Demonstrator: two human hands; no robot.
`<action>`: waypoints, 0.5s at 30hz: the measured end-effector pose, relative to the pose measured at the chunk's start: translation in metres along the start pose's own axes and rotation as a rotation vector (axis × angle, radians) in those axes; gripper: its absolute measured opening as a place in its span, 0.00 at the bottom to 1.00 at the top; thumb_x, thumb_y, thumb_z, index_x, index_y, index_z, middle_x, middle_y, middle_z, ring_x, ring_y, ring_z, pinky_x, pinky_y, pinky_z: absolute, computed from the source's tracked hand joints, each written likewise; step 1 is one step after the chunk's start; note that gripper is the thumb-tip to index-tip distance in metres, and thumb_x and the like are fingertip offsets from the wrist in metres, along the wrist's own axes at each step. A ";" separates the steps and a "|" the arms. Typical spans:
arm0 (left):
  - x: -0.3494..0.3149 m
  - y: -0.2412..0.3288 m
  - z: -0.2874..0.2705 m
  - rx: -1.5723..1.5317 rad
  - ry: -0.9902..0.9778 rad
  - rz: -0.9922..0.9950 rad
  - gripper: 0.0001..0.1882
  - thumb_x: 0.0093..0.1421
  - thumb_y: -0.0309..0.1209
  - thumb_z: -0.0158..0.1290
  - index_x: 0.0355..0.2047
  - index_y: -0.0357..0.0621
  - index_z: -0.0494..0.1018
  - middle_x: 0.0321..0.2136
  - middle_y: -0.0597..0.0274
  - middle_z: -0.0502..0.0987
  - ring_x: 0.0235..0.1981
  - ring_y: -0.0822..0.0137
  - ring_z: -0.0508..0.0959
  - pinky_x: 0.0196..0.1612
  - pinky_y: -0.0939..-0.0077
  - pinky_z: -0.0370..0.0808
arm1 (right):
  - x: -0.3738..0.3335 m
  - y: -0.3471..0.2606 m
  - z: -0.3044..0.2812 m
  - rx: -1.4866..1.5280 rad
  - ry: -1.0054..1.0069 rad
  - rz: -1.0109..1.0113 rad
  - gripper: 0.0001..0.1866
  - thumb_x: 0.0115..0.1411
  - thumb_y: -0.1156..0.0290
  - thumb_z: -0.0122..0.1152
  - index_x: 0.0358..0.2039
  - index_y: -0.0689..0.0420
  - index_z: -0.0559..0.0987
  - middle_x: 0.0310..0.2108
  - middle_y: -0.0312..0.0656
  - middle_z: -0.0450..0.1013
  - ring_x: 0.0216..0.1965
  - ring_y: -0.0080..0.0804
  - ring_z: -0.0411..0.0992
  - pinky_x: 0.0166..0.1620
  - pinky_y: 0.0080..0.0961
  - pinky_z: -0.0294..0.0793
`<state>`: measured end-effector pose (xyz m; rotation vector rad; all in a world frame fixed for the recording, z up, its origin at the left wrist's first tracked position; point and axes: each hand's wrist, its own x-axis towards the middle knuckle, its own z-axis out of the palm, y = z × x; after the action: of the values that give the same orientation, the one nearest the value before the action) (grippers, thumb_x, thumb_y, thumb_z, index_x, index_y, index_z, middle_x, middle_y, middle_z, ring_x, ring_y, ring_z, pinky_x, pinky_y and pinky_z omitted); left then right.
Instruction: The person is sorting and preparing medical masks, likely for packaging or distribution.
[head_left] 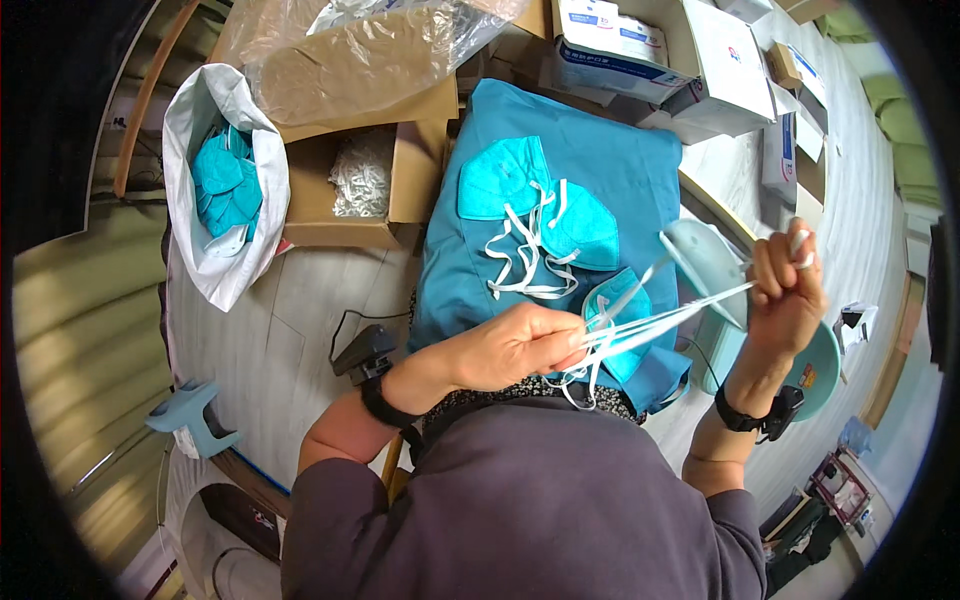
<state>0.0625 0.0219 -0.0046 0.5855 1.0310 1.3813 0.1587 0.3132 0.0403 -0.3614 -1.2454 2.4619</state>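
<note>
White elastic straps (665, 322) stretch taut between my two hands. My left hand (515, 345) pinches one end over my lap. Raised to the right, my right hand (783, 285) is a closed fist round the other end, with a bit of white showing at its fingers. Under the straps lies a teal folded face mask (622, 345), partly hidden by them; whether they are joined to it I cannot tell. Two more teal masks, a far one (503, 180) and a nearer one (585, 228), lie with loose white straps on a teal cloth (560, 110) over my lap.
To the left stands a white bag (185, 110) of teal masks, beside a cardboard box (335, 232) holding white straps. Opened white-and-blue cartons (625, 75) stand at the far right. A pale green plastic stool or chair (700, 260) is close by my right hand.
</note>
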 end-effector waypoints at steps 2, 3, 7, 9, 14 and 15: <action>-0.004 0.001 0.001 -0.038 -0.027 -0.020 0.19 0.73 0.39 0.39 0.25 0.43 0.64 0.21 0.74 0.61 0.22 0.82 0.57 0.25 0.83 0.57 | -0.001 -0.005 0.001 0.011 -0.015 -0.043 0.11 0.71 0.63 0.48 0.32 0.54 0.67 0.17 0.25 0.50 0.17 0.14 0.46 0.15 0.14 0.45; -0.005 0.002 0.000 -0.038 -0.035 -0.022 0.19 0.73 0.39 0.39 0.26 0.43 0.64 0.21 0.74 0.61 0.22 0.81 0.57 0.25 0.83 0.57 | 0.000 -0.005 0.002 0.027 -0.013 -0.056 0.10 0.71 0.64 0.48 0.32 0.54 0.67 0.17 0.25 0.50 0.17 0.14 0.46 0.15 0.14 0.45; -0.016 -0.004 -0.004 0.051 -0.049 -0.008 0.17 0.72 0.38 0.44 0.28 0.41 0.67 0.21 0.76 0.59 0.24 0.82 0.57 0.26 0.82 0.58 | 0.003 -0.017 -0.022 0.138 0.066 -0.039 0.08 0.70 0.68 0.47 0.33 0.55 0.66 0.18 0.26 0.49 0.17 0.14 0.46 0.14 0.13 0.42; -0.020 -0.002 -0.008 0.111 -0.077 -0.036 0.16 0.71 0.37 0.45 0.28 0.41 0.68 0.21 0.77 0.60 0.24 0.83 0.57 0.26 0.81 0.58 | -0.001 -0.027 -0.028 0.236 0.037 -0.046 0.06 0.69 0.71 0.46 0.34 0.56 0.66 0.19 0.27 0.50 0.18 0.14 0.46 0.14 0.14 0.41; 0.001 -0.015 -0.022 -0.026 -0.131 -0.037 0.16 0.69 0.38 0.44 0.27 0.40 0.68 0.21 0.75 0.64 0.24 0.82 0.59 0.26 0.83 0.59 | 0.001 -0.021 -0.031 0.262 0.055 -0.064 0.05 0.69 0.74 0.44 0.33 0.57 0.66 0.19 0.28 0.51 0.19 0.15 0.46 0.14 0.14 0.41; 0.002 -0.015 -0.019 -0.023 -0.130 0.003 0.16 0.69 0.37 0.44 0.27 0.40 0.67 0.21 0.75 0.64 0.24 0.82 0.59 0.26 0.83 0.59 | 0.002 -0.022 -0.033 0.258 0.071 -0.078 0.05 0.69 0.74 0.44 0.34 0.57 0.66 0.19 0.29 0.51 0.19 0.15 0.47 0.14 0.14 0.41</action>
<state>0.0533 0.0176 -0.0269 0.6516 0.9088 1.3376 0.1735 0.3502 0.0390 -0.3207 -0.8817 2.4794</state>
